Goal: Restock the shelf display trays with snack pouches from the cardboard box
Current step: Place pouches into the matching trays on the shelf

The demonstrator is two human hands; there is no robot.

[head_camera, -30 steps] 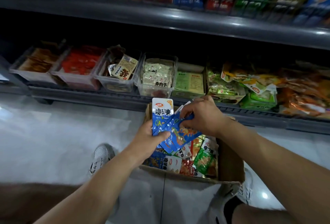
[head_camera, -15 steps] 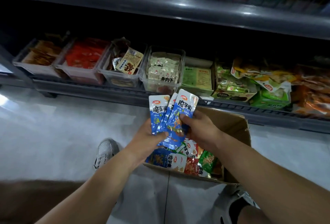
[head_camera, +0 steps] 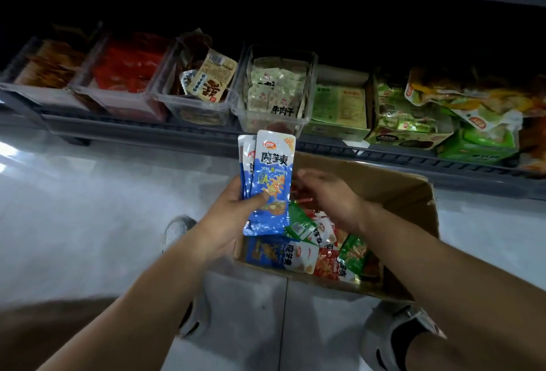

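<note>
My left hand (head_camera: 233, 214) grips a stack of blue snack pouches (head_camera: 270, 181) upright, thumb across the front one, above the left end of the cardboard box (head_camera: 393, 190). My right hand (head_camera: 331, 196) hovers over the box just right of the stack, fingers loosely curled, holding nothing I can make out. Inside the box lie more pouches: a blue one (head_camera: 277, 254), green ones (head_camera: 351, 255) and red ones (head_camera: 326, 265). On the bottom shelf stand clear display trays, one with pale green pouches (head_camera: 277, 87) directly beyond the stack, one with a tan pouch (head_camera: 211, 79) left of it.
Further left sit a red-filled tray (head_camera: 127, 70) and an orange-brown tray (head_camera: 44, 66). Green cartons (head_camera: 339, 104) and loose bags (head_camera: 461, 104) fill the shelf's right side. The shelf rail (head_camera: 147, 131) runs in front. My shoes (head_camera: 177, 228) rest on the pale floor beside the box.
My right hand let go of the blue pouches and moved right over the box. The left hand squared the stack upright. The view tilted down and closer.
</note>
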